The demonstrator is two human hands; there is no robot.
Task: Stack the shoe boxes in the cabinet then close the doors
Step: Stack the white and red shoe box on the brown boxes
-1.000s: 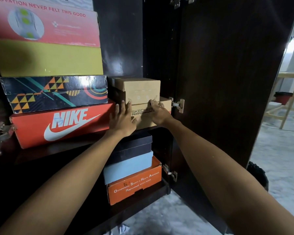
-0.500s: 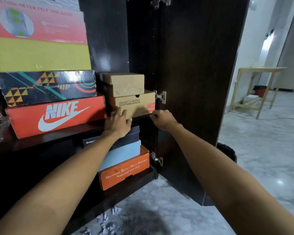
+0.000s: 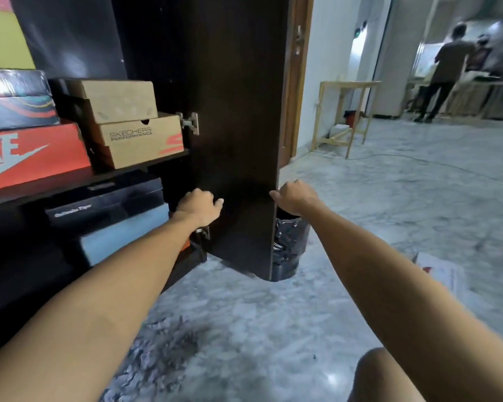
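Observation:
The cabinet's dark right door stands open, edge toward me. My right hand grips its free edge low down, thumb on the inner side. My left hand hovers near the door's inner face with loosely curled fingers, holding nothing. On the upper shelf a Skechers box carries a plain brown box, beside a red Nike box under a dark patterned box. Below lie a black box and a light blue box.
A black lined bin stands just behind the door. Shredded paper and a white sheet lie on the marble floor. A wooden table stands by the wall. A person stands at the far right.
Both hands have left the Skechers box and dropped lower to the right. The right hand now holds the door's edge. My view has swung right.

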